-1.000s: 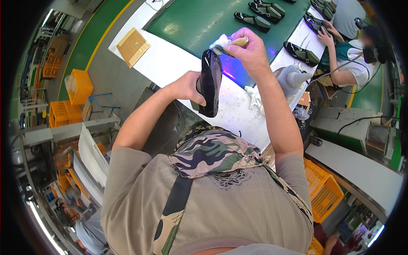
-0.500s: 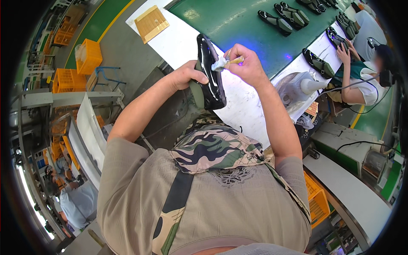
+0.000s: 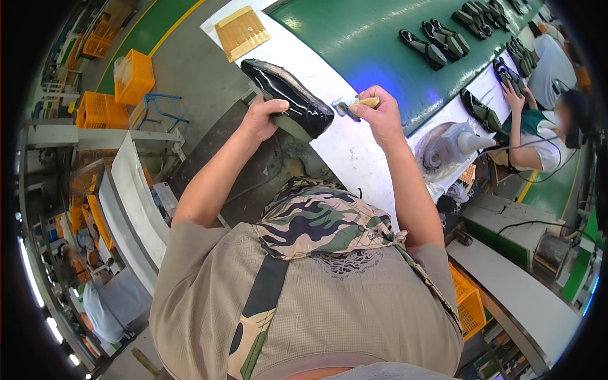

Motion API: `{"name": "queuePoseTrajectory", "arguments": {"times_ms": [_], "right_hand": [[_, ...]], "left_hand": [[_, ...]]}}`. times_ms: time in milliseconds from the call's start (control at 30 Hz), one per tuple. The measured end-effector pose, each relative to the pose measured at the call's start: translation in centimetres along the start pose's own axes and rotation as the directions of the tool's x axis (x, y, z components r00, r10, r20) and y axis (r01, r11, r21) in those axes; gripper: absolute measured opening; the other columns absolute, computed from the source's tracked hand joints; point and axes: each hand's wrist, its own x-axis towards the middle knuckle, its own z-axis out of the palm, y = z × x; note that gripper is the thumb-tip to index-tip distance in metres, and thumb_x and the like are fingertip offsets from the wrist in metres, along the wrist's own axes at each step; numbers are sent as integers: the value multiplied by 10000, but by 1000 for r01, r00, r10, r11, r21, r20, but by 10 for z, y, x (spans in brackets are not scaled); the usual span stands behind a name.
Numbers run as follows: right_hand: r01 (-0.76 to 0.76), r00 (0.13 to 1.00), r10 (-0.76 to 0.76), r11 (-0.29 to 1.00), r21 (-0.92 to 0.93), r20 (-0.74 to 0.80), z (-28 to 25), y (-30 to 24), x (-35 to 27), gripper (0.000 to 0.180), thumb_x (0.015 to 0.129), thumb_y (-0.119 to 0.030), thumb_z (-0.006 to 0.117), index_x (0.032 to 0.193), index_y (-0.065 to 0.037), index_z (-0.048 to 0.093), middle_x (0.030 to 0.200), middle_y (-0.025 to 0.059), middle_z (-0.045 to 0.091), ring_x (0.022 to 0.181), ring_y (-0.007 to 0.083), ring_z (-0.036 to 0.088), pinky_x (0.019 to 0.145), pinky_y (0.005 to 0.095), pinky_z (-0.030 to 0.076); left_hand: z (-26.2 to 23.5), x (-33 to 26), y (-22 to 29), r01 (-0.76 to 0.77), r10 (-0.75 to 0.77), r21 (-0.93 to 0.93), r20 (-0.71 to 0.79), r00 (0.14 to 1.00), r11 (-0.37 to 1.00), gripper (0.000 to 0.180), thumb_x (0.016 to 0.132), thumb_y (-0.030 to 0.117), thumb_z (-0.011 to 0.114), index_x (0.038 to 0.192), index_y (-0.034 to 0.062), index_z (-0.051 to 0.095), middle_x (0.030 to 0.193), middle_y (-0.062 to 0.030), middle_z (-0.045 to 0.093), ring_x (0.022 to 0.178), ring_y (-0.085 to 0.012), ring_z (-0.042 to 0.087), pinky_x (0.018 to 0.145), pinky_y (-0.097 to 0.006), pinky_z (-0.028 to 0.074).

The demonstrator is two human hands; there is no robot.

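Note:
My left hand (image 3: 263, 118) grips a glossy black shoe upper (image 3: 288, 98) stretched over a green shoe last, thumb on its side. The shoe tilts, its pale underside edge facing up and right. In my right hand (image 3: 385, 119) is a small brush (image 3: 368, 102) with a tan handle, pinched between thumb and fingers. Its whitish, smeared head points toward the near end of the shoe, with a small gap between them. Both hands are raised, beside and over the white table edge (image 3: 351, 152).
A green belt (image 3: 342, 38) carries several black shoes (image 3: 423, 49). On the white edge lies a brown cardboard piece (image 3: 242, 35). At right stand a clear tub (image 3: 434, 152) and a white-nozzled bottle (image 3: 465, 139). Beyond, a co-worker's hand (image 3: 514, 98) touches a shoe. Orange crates (image 3: 134, 77) stand left.
The shoe has moved left and turned from near upright to slanting, its near end now toward the right. The brush has come off the shoe; my right hand is slightly lower and right.

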Motion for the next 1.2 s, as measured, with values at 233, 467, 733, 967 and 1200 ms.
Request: {"name": "queuePoseTrajectory", "arguments": {"times_ms": [233,467,733,967,1200], "right_hand": [[-59,994,71,989,134,-87,74,10,21,195,752,16,732,811,-33,553,716,44,586,589,123,547,513,277,447],[-201,980,200,975,92,22,155,17,53,156,751,8,717,790,-23,569,711,42,593,582,128,556,514,261,435],[-206,978,180,927,315,110,175,8,66,160,819,10,677,908,-16,546,760,83,595,595,178,583,502,318,517],[-346,937,319,899,268,139,171,50,58,163,830,9,672,904,-42,536,759,74,608,588,161,578,523,314,516],[-389,918,345,878,279,195,166,77,62,150,847,-6,675,919,-45,549,757,70,614,592,154,591,521,299,516]], "left_hand": [[-24,-39,20,-297,345,276,-144,928,914,460,713,79,727,1139,-11,580,1060,-81,651,985,-193,617,922,-331,484],[-52,-77,25,-384,659,701,-163,734,601,625,627,190,883,1146,-8,597,1027,-72,677,922,-162,632,846,-311,509],[-57,-145,123,-406,739,737,-184,648,541,732,657,135,855,1285,-21,512,1192,-86,608,1126,-189,554,1029,-344,410],[-41,-249,294,-417,933,853,-196,303,315,500,671,125,756,1132,6,604,1027,-77,673,963,-199,633,933,-339,479],[-127,-342,316,177,990,977,-132,59,119,591,643,350,839,1086,16,636,998,-120,702,937,-245,667,877,-341,508]]}}
